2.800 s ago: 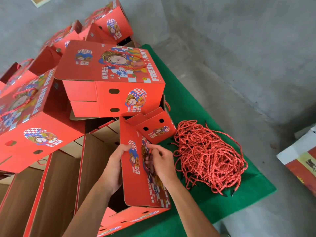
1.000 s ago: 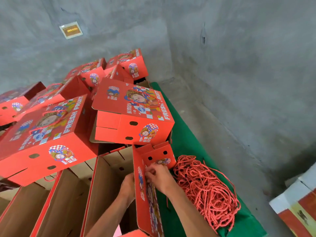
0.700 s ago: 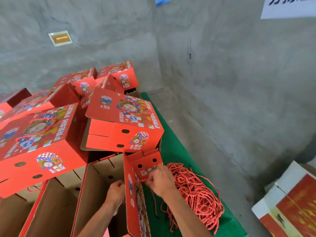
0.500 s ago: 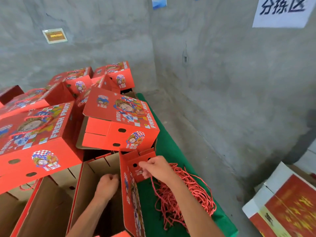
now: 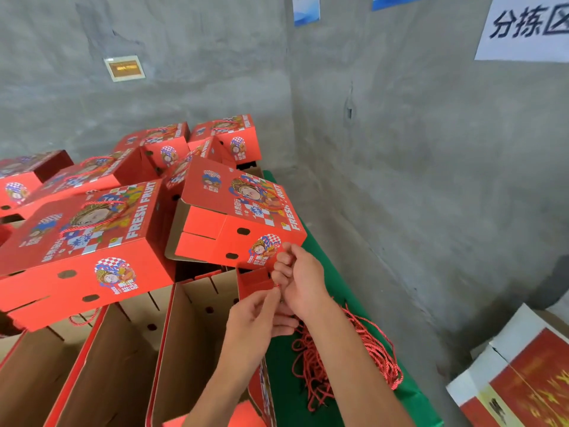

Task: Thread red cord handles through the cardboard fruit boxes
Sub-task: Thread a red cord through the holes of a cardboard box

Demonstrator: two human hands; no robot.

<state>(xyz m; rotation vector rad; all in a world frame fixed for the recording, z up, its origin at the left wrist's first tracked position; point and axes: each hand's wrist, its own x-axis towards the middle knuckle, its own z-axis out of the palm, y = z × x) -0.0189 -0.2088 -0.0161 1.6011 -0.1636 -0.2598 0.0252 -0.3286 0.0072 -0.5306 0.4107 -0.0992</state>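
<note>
Stacked red fruit boxes (image 5: pixel 92 241) lie at my left, above open cartons. My left hand (image 5: pixel 252 322) pinches a red cord end (image 5: pixel 278 286) at the upright box flap (image 5: pixel 255 280). My right hand (image 5: pixel 303 282), fingers curled, grips the same cord. The cord pile (image 5: pixel 354 352) lies on the green table (image 5: pixel 338 272) near its right edge.

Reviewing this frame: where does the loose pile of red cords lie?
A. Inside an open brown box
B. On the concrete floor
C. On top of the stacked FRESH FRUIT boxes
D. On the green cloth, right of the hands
D: the pile of red cords lies on the green cloth, below the right hand.
</note>
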